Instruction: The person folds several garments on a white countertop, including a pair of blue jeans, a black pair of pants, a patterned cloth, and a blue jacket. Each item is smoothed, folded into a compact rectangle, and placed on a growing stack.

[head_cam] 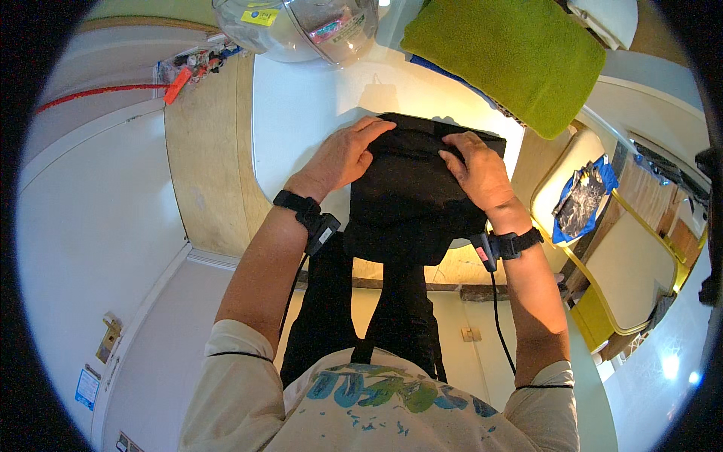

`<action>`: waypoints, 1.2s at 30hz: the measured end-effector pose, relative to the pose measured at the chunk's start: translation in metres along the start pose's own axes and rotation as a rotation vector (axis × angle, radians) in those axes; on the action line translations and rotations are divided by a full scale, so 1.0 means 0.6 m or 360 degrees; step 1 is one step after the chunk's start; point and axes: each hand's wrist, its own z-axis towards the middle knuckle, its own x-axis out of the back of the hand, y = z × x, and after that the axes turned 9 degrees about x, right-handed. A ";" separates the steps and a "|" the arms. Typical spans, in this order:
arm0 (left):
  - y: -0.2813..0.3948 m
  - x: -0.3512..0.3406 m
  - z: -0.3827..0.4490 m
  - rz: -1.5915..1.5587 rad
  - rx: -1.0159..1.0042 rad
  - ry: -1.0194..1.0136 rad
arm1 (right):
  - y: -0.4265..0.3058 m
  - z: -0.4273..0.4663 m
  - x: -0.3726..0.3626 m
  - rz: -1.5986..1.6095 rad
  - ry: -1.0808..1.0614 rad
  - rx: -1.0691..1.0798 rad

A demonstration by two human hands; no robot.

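Note:
A black cloth garment (415, 192) lies spread on a white tabletop (294, 96), its lower end hanging over the front edge. My left hand (344, 150) rests at the garment's upper left, index finger stretched along its far edge and thumb bent inward. On the upper right part lies my right hand (474, 166), fingers curled with their tips on the fabric; whether it pinches any cloth cannot be told. Both wrists wear black straps with small cabled devices.
Beyond the garment, at the right, lies a folded green towel (508, 56) over darker cloth. A transparent plastic container (299, 28) stands at the far left of the table. A padded chair (565, 181) with a blue-edged cloth is on the right; a white door (101, 186) is on the left.

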 end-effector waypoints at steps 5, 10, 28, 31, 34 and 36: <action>-0.016 -0.006 -0.009 -0.0080 0.0163 0.0023 | -0.024 -0.002 0.027 -0.0060 -0.0105 -0.0045; -0.032 -0.026 -0.011 -0.0038 0.0173 0.0184 | -0.004 -0.012 0.008 -0.0205 0.0160 -0.0315; 0.000 -0.004 -0.038 -0.0540 0.0210 0.0334 | 0.011 -0.068 0.060 0.0589 0.0042 -0.0241; -0.018 -0.012 -0.014 -0.0464 0.0093 0.0321 | 0.033 -0.034 0.049 0.0480 0.0195 -0.0131; -0.040 -0.035 0.009 -0.0280 0.0108 0.0324 | 0.068 -0.022 -0.004 0.0225 0.0239 -0.0018; -0.049 -0.047 0.009 -0.0246 0.0120 0.0396 | 0.075 -0.022 -0.023 0.0081 0.0222 0.0024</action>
